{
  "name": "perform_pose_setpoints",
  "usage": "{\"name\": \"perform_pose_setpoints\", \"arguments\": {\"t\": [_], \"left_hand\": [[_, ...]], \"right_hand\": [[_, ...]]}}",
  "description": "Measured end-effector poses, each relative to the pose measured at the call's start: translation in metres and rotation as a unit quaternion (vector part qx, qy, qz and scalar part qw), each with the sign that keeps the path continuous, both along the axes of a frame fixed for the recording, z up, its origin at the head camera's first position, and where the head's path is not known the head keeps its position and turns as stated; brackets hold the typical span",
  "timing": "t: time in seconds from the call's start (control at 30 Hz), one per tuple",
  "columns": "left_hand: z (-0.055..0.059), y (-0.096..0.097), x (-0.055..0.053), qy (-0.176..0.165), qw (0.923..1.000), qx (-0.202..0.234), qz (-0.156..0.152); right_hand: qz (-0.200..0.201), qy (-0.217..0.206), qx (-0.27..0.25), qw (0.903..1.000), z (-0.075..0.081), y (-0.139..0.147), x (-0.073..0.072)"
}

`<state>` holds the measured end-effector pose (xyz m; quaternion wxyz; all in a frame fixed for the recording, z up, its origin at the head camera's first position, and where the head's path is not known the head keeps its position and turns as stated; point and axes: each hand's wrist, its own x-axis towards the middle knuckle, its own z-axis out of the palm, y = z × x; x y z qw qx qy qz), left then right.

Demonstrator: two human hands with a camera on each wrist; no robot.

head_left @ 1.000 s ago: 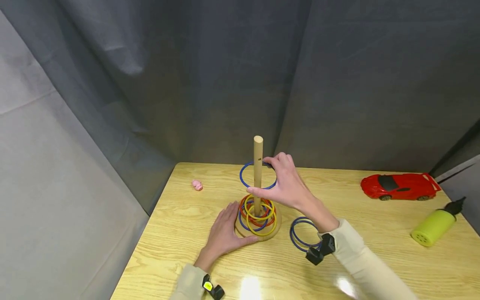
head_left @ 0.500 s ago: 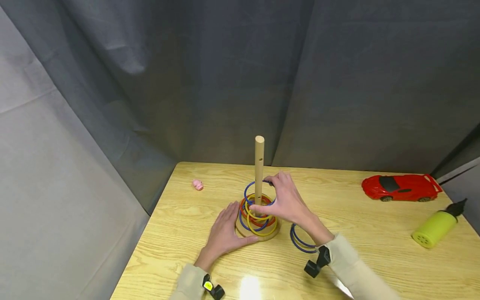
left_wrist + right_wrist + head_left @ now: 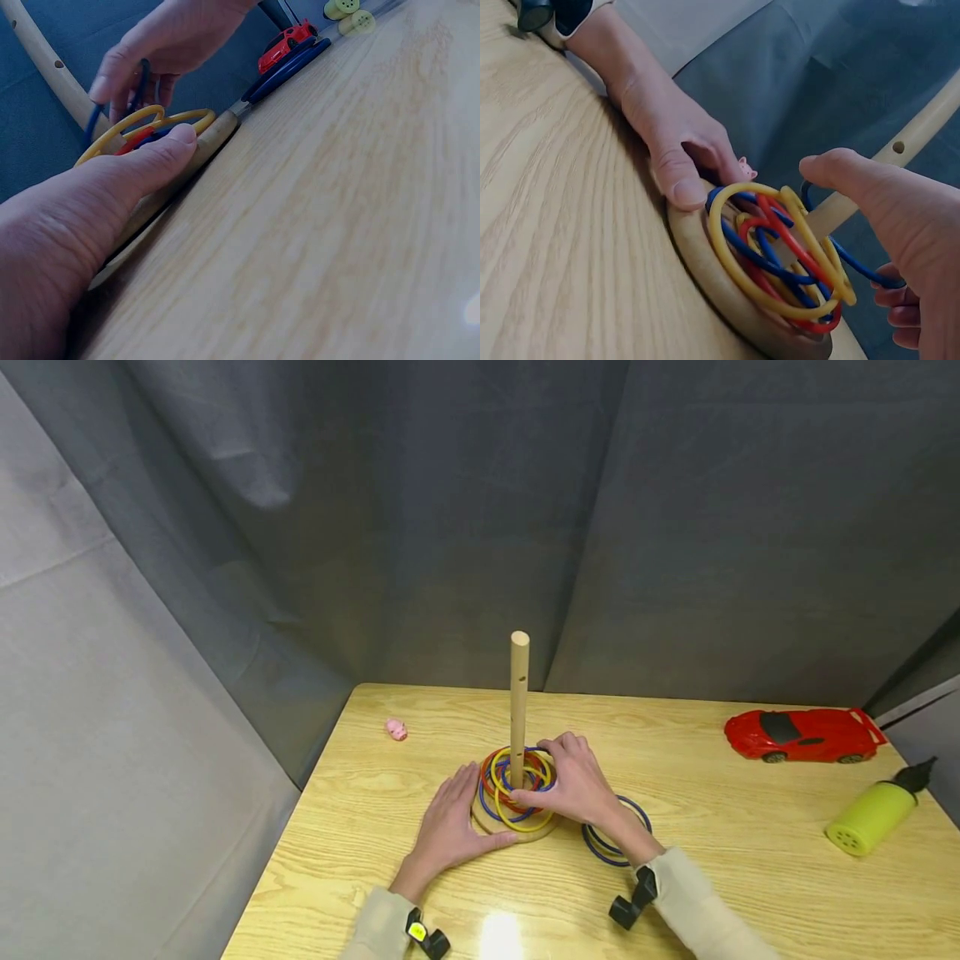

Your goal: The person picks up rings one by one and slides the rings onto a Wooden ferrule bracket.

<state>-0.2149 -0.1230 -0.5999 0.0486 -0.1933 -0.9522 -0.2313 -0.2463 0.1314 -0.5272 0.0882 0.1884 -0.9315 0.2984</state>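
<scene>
A wooden peg [image 3: 519, 693] rises from a round wooden base [image 3: 694, 251]. Several yellow [image 3: 718, 236], red and blue rings lie tangled around its foot. My left hand [image 3: 450, 820] lies against the base's left and front edge, fingers extended, with the thumb on the rim in the left wrist view. My right hand [image 3: 577, 785] holds a blue ring [image 3: 859, 267] between thumb and fingers. That ring encircles the peg, low down, just over the other rings. To the right, blue rings [image 3: 289, 71] lie overlapping on the table, partly hidden by my right forearm in the head view.
A small pink pig [image 3: 396, 729] sits at the back left of the wooden table [image 3: 337, 852]. A red toy car [image 3: 806, 735] and a yellow-green bottle [image 3: 870, 818] with a black top lie at the right. Dark curtain [image 3: 450, 527] hangs behind the table.
My right hand has lowered the blue ring down along the peg, from about mid-height to the ring pile. My left hand has stayed at the base.
</scene>
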Motion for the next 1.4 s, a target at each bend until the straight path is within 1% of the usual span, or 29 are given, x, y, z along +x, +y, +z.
{"name": "perform_pose_setpoints", "arguments": {"t": [0.23, 0.47, 0.67, 0.87, 1.1, 1.4], "left_hand": [[-0.001, 0.0, 0.0, 0.009, 0.9999, 0.0, -0.003], [-0.001, 0.001, 0.002, 0.006, 1.0, 0.004, 0.001], [0.001, 0.002, 0.003, 0.002, 0.9999, 0.012, 0.0], [0.0, 0.002, 0.001, 0.013, 0.9998, 0.014, -0.004], [0.0, 0.001, 0.001, 0.002, 0.9999, 0.017, 0.0], [0.0, 0.001, 0.0, 0.01, 0.9999, 0.009, 0.002]], "right_hand": [[0.0, -0.006, 0.013, 0.9999, -0.011, 0.003, 0.001], [0.012, 0.001, -0.013, 0.9998, -0.012, 0.009, 0.009], [0.002, -0.004, -0.018, 0.9998, -0.012, 0.023, 0.019], [-0.008, -0.006, -0.011, 0.9999, -0.015, 0.04, 0.03], [-0.026, -0.016, 0.007, 0.9995, -0.021, 0.059, 0.042], [-0.043, -0.013, 0.008, 0.999, -0.033, 0.077, 0.053]]}}
